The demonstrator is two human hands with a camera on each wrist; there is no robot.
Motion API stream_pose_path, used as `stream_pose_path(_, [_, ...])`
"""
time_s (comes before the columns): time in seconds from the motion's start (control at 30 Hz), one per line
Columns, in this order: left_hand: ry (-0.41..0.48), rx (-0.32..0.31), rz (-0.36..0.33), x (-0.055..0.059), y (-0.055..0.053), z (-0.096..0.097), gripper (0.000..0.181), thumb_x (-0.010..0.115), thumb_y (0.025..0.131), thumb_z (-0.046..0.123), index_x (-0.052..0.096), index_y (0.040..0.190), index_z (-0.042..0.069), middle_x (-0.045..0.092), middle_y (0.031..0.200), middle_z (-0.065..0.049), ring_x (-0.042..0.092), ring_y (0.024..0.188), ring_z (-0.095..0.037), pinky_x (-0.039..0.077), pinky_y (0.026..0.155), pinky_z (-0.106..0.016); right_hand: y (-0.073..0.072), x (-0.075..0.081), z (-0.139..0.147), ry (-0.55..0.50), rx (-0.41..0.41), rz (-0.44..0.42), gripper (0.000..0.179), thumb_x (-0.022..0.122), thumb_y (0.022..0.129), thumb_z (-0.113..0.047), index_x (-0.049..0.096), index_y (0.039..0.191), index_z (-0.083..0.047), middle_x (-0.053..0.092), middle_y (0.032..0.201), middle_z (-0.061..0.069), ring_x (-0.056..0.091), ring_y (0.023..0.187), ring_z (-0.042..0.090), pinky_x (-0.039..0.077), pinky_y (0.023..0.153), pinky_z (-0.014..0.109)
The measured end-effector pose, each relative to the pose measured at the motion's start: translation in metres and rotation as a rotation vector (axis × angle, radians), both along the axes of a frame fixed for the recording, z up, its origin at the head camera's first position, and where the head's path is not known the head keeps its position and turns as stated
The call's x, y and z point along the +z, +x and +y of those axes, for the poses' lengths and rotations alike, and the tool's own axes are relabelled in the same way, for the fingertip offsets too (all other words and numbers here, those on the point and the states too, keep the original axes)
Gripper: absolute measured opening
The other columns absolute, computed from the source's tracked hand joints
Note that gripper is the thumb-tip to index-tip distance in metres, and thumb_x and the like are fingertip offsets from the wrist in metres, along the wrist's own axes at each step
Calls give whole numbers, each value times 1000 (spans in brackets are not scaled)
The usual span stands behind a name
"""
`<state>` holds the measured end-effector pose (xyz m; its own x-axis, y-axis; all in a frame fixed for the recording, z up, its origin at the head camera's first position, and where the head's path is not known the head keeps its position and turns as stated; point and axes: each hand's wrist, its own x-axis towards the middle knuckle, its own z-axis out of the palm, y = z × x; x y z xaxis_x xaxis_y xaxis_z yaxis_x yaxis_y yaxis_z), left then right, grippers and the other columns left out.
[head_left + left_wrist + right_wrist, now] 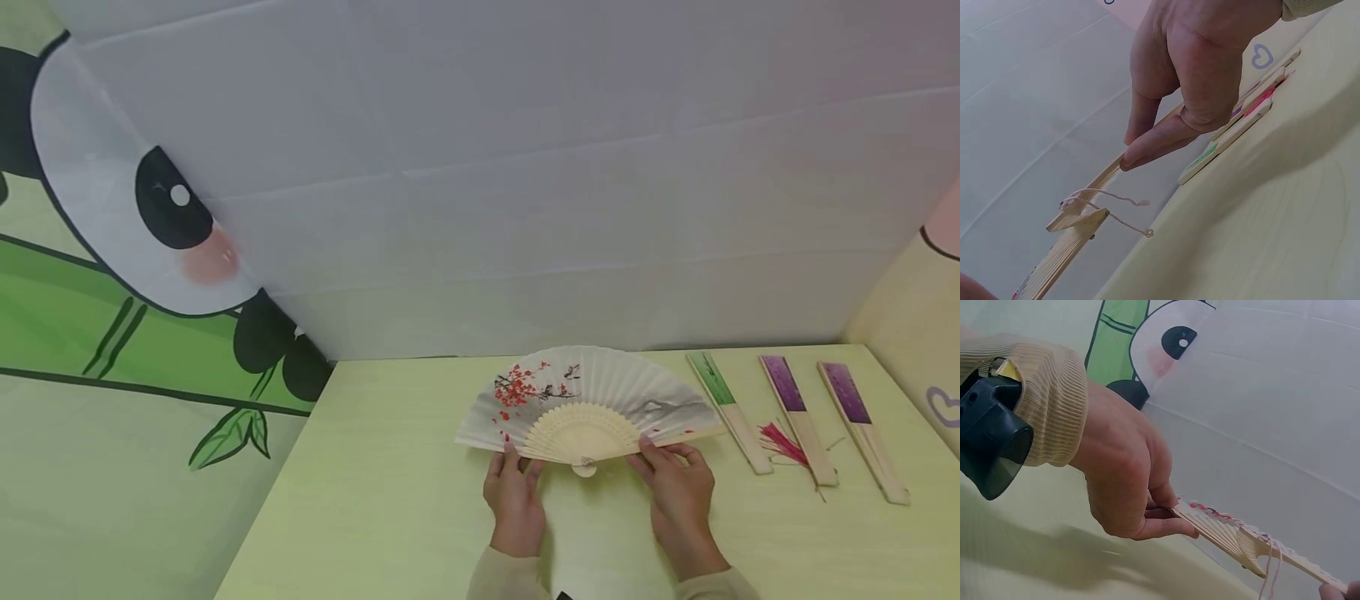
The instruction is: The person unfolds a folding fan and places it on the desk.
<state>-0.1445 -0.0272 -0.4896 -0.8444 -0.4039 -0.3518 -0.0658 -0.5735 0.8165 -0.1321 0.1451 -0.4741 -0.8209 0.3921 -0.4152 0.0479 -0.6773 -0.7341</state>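
Note:
A spread folding fan (600, 383), white with red blossoms and pale wooden ribs, is held up above the table in the head view. My left hand (517, 500) pinches its left outer rib, thumb in front and fingers behind. At the other end, my right hand (678, 500) pinches the right outer rib the same way. Between them lies the fan's pivot, from which a thin pinkish cord (1110, 219) hangs in the left wrist view. In the right wrist view, thumb and fingers of the right hand (1129, 469) grip the rib's edge.
Right of the fan, three folded fans lie on the table (360, 500): a green one (727, 412), a purple one (798, 421) with a pink tassel (783, 443), and another purple one (862, 433). A white cloth wall (487, 208) stands behind.

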Motion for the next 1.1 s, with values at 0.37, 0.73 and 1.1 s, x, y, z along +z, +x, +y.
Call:
stream_pose_path(0.37, [21, 50, 0, -5, -6, -16, 38, 48, 114, 15, 50, 142, -11, 65, 95, 1, 62, 87, -7, 60, 74, -18, -8, -4, -22, 25, 4, 17, 25, 64, 99, 12, 41, 100, 1, 71, 77, -2, 74, 71, 7, 64, 71, 23])
stream_pose_path(0.73, [57, 51, 17, -5, -10, -41, 44, 46, 115, 18, 44, 150, -8, 68, 100, 1, 63, 91, -7, 60, 78, -20, -17, -13, -44, 60, 81, 27, 22, 62, 100, 10, 42, 101, 2, 71, 81, -2, 74, 75, 6, 64, 75, 23])
stream_pose_path(1.1, [57, 56, 5, -4, -18, -72, 52, 45, 115, 22, 37, 157, -6, 68, 108, 0, 64, 92, -7, 59, 83, -21, -27, -21, -70, 79, 193, 63, 17, 58, 103, 9, 43, 112, 7, 70, 94, 4, 73, 86, 8, 64, 82, 25])
